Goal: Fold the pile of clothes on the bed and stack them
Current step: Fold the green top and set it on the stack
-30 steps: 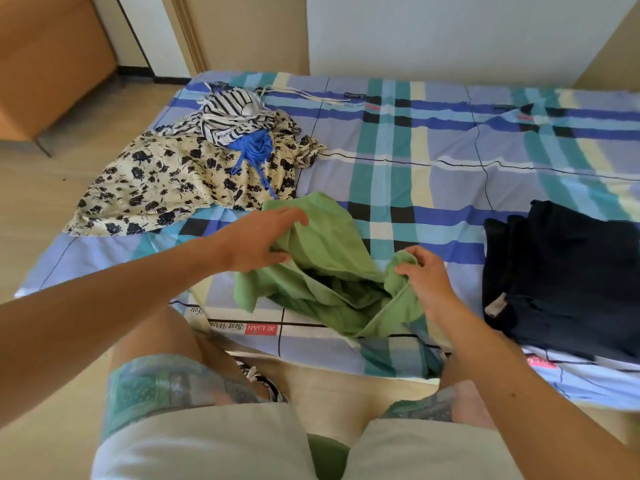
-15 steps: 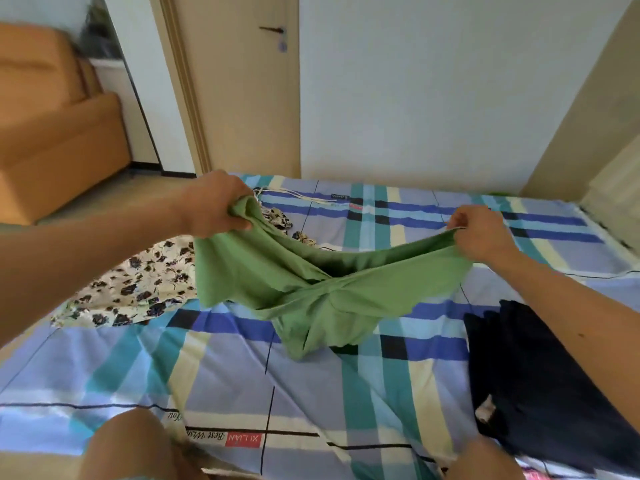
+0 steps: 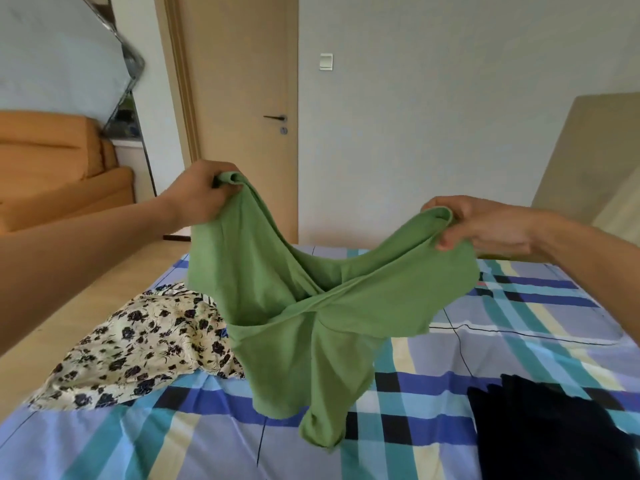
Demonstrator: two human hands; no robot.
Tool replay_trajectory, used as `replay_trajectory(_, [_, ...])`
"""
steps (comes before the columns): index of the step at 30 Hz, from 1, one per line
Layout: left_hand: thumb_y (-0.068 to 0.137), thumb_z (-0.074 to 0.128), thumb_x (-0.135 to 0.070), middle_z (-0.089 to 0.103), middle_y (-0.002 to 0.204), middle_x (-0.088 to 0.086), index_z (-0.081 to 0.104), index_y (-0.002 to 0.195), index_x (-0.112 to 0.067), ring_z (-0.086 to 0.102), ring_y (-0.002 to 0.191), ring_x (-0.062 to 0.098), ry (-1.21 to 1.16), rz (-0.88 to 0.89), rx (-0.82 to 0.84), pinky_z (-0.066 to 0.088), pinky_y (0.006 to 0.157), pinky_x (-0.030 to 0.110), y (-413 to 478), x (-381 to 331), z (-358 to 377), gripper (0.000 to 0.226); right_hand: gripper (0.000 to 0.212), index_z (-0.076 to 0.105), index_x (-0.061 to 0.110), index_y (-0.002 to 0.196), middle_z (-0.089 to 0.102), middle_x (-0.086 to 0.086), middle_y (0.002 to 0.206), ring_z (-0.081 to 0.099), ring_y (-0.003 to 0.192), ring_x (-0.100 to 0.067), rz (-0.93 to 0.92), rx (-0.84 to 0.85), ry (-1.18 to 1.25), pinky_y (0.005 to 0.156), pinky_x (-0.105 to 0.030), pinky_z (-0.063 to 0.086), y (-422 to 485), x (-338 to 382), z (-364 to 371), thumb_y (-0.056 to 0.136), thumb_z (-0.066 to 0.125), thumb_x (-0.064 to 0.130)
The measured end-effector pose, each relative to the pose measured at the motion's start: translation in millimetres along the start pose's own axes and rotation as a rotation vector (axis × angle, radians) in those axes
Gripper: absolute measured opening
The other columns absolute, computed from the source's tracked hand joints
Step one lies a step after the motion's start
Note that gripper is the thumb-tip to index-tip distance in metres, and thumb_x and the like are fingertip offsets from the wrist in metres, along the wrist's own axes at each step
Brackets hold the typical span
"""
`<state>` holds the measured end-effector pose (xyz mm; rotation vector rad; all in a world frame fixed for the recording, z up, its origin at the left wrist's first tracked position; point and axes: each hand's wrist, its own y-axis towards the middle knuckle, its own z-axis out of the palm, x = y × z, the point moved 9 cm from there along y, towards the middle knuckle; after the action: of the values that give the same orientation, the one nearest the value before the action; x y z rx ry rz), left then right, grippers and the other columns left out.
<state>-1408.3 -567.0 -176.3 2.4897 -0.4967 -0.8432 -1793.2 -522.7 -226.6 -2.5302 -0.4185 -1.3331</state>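
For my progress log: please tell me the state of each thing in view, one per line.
green garment: held up, twisted, not folded.
left hand: grips one upper end.
right hand: grips the other end.
floral garment: lies crumpled on the bed.
dark garment: lies on the bed, fold unclear.
door: shut.

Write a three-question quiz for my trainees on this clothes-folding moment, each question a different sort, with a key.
1. True or false: the green garment lies flat on the bed.
2. Which grips the green garment? A. left hand only B. right hand only C. both hands
3. Fill in: the cream garment on the bed below the left arm has a ____ print.
Key: 1 false, it is held up; 2 C; 3 floral.
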Motion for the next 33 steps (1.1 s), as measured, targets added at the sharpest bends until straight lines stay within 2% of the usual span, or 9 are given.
replay_trajectory(3, [0.097,0.061,-0.03,0.069,0.079,0.002,0.067,0.084,-0.018,0.066,0.077,0.021,0.112,0.106,0.07,0.053,0.066,0.034,1.7,-23.2,-6.9,0.019,0.029,0.062,0.007,0.103,0.07,-0.013,0.099,0.068,0.093,-0.028,0.031,-0.067,-0.458,0.078,-0.04,0.057,4.0,6.9,-9.3,0.079,0.073,-0.006])
replay_trajectory(5, [0.093,0.064,-0.04,0.068,0.074,0.006,0.067,0.08,-0.013,0.066,0.071,0.022,0.22,0.151,0.129,0.055,0.063,0.041,2.5,-35.1,-8.9,0.03,0.015,0.067,0.01,0.097,0.073,-0.008,0.091,0.07,0.085,-0.022,0.0,-0.134,-0.464,0.07,-0.031,0.057,6.1,12.1,-16.6,0.085,0.073,0.003])
replay_trajectory(11, [0.092,0.064,-0.049,0.072,0.082,-0.002,0.072,0.082,-0.021,0.07,0.076,0.015,0.139,-0.234,0.314,0.049,0.061,0.024,4.8,-18.4,-6.4,0.03,0.023,0.071,0.004,0.092,0.075,-0.011,0.083,0.072,0.071,-0.023,0.142,-0.354,-0.16,0.059,-0.028,0.056,6.6,8.9,-33.9,0.095,0.066,0.026])
replay_trajectory(15, [0.094,0.063,-0.044,0.071,0.096,0.009,0.071,0.095,-0.012,0.069,0.086,0.026,-0.003,-0.431,0.327,0.055,0.073,0.033,-6.2,-24.2,15.4,0.033,0.016,0.066,0.001,0.104,0.073,-0.013,0.087,0.07,0.07,-0.022,0.263,-0.334,0.246,0.054,-0.028,0.057,8.0,13.0,1.5,0.096,0.063,0.015])
replay_trajectory(17, [0.093,0.065,-0.042,0.071,0.1,0.012,0.072,0.1,-0.008,0.069,0.091,0.03,-0.09,-0.422,0.348,0.058,0.085,0.043,-11.8,-42.8,32.6,0.035,0.007,0.062,0.005,0.102,0.07,-0.008,0.072,0.068,0.059,-0.016,0.208,-0.273,0.417,0.046,-0.026,0.056,13.3,30.1,27.9,0.095,0.061,0.008])
replay_trajectory(20, [0.092,0.069,-0.033,0.073,0.098,0.014,0.073,0.098,-0.005,0.07,0.084,0.025,-0.248,-0.336,0.366,0.06,0.079,0.038,-17.8,-80.8,59.8,0.029,0.004,0.058,0.006,0.098,0.068,-0.006,0.061,0.07,0.054,-0.015,0.114,-0.196,0.592,0.047,-0.024,0.055,20.3,56.4,66.3,0.097,0.058,0.003])
replay_trajectory(24, [0.095,0.066,-0.028,0.073,0.105,0.017,0.07,0.108,0.0,0.069,0.096,0.028,-0.38,-0.267,0.357,0.057,0.092,0.042,-20.9,-113.4,81.0,0.031,0.006,0.059,0.0,0.097,0.073,-0.014,0.069,0.074,0.063,-0.024,0.024,-0.112,0.646,0.053,-0.027,0.058,25.5,85.2,96.5,0.097,0.052,-0.002])
replay_trajectory(28, [0.092,0.067,-0.043,0.075,0.101,0.006,0.066,0.113,-0.008,0.073,0.095,0.02,-0.582,-0.209,0.486,0.06,0.082,0.032,-30.0,-128.4,95.7,0.041,0.017,0.06,-0.007,0.107,0.075,-0.023,0.086,0.076,0.079,-0.032,-0.035,-0.135,0.7,0.063,-0.032,0.062,24.5,96.5,92.2,0.097,0.047,-0.003])
replay_trajectory(33, [0.074,0.075,0.011,0.061,0.083,0.003,0.058,0.097,-0.011,0.059,0.074,0.016,-0.402,0.009,0.395,0.051,0.069,0.032,-27.8,-134.6,89.2,0.036,0.015,0.06,0.003,0.107,0.075,-0.015,0.087,0.073,0.081,-0.025,-0.163,-0.233,0.419,0.07,-0.031,0.06,20.7,101.2,72.4,0.094,0.057,0.009])
